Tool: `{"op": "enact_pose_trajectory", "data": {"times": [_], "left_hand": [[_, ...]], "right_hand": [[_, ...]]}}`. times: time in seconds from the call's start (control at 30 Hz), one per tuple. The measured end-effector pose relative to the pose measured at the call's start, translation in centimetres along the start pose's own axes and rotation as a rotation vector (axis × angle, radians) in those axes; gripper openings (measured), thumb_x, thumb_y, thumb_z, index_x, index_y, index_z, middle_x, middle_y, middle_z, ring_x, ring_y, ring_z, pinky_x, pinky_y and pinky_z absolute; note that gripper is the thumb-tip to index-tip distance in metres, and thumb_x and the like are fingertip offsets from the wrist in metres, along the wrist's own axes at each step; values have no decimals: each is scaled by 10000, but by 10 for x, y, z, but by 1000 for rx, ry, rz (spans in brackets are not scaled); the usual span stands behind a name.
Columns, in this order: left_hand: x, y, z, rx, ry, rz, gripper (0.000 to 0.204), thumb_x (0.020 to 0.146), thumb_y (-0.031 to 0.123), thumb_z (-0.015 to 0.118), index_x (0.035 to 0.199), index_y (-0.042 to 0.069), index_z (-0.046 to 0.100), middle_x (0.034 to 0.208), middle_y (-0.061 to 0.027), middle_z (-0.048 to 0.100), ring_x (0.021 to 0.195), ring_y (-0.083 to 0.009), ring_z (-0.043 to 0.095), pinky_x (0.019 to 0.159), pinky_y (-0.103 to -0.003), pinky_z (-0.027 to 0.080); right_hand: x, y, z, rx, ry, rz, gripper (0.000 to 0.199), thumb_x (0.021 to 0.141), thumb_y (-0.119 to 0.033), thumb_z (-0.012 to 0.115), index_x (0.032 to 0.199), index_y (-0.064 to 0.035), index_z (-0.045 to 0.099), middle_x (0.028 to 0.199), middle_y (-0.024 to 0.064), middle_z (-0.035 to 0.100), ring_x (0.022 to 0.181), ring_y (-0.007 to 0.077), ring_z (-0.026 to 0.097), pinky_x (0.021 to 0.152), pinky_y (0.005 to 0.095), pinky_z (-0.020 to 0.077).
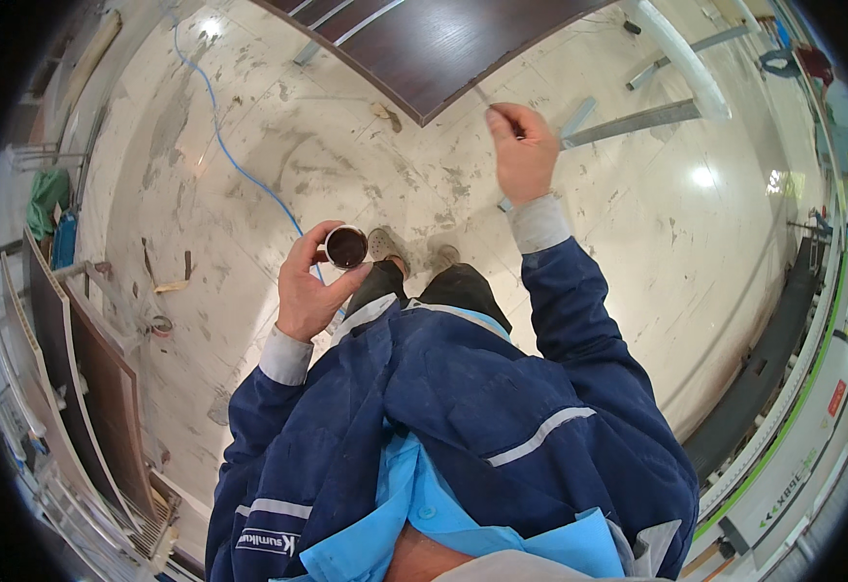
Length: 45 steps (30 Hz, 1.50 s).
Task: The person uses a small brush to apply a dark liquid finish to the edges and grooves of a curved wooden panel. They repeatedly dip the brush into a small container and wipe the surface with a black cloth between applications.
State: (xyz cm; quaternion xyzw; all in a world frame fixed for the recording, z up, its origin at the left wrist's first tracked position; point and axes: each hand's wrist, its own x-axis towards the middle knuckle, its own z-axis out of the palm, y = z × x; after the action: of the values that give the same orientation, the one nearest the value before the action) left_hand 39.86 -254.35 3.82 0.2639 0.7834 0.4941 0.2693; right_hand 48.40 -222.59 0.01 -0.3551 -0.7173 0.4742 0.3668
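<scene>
Left hand [309,291] wraps its fingers round a small white cup [346,246] of dark brown liquid, held above the shoes over the pale, stained floor [696,252]. Right hand [521,147] is raised, fingers pinched shut on a thin brush [490,104], tip touching the corner of the dark brown panel [424,44].

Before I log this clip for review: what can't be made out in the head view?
- Thin tool in the right hand: its grip is hidden in the fist, its tip too small to tell its kind.
- Small cup in the left hand: holds dark liquid; depth and the cup's outside are hidden by the fingers.
- Dark brown panel: cut off by the top edge.
- Shoes: partly hidden by the cup and legs.
</scene>
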Motion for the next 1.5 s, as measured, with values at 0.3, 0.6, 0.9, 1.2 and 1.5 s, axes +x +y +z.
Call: {"op": "enact_pose_trajectory", "data": {"times": [0.3, 0.6, 0.9, 1.2, 1.5], "left_hand": [[1, 19, 12, 23, 0, -35, 596, 814, 163, 902, 1344, 49, 654, 1227, -88, 721, 1078, -184, 714, 948, -344, 553], [-14, 21, 33, -24, 54, -61, 602, 813, 152, 898, 1350, 45, 649, 1211, -79, 729, 1074, -175, 716, 946, -337, 554], [-16, 20, 43, -32, 127, -77, 604, 815, 196, 898, 1345, 41, 653, 1192, -80, 738, 1037, -173, 724, 937, -331, 557], [-17, 19, 44, -27, 149, -61, 611, 813, 234, 904, 1339, 44, 658, 1195, -79, 739, 1058, -185, 719, 930, -346, 558], [-16, 11, 52, -46, 168, -73, 615, 807, 230, 904, 1341, 50, 660, 1224, -91, 736, 1072, -192, 720, 931, -341, 557]], "right_hand": [[12, 3, -10, -111, -81, -150, 129, 911, -152, 772, 1016, -79, 789, 946, 94, 716, 824, 236, 697, 762, 362, 561], [14, 10, -5, -63, -93, -125, 152, 910, -183, 774, 1009, -69, 777, 945, 113, 712, 823, 267, 693, 769, 375, 558], [-27, -8, 9, -9, -241, -172, 105, 892, -104, 787, 995, -89, 771, 947, 108, 719, 844, 265, 724, 735, 366, 566], [-8, -8, -1, -145, -347, -286, 93, 873, -113, 788, 965, -110, 779, 912, 85, 720, 843, 287, 708, 724, 389, 560], [13, -6, -6, -289, -464, -437, 82, 865, -135, 788, 947, -140, 786, 949, 70, 710, 907, 289, 692, 761, 398, 564]]}}
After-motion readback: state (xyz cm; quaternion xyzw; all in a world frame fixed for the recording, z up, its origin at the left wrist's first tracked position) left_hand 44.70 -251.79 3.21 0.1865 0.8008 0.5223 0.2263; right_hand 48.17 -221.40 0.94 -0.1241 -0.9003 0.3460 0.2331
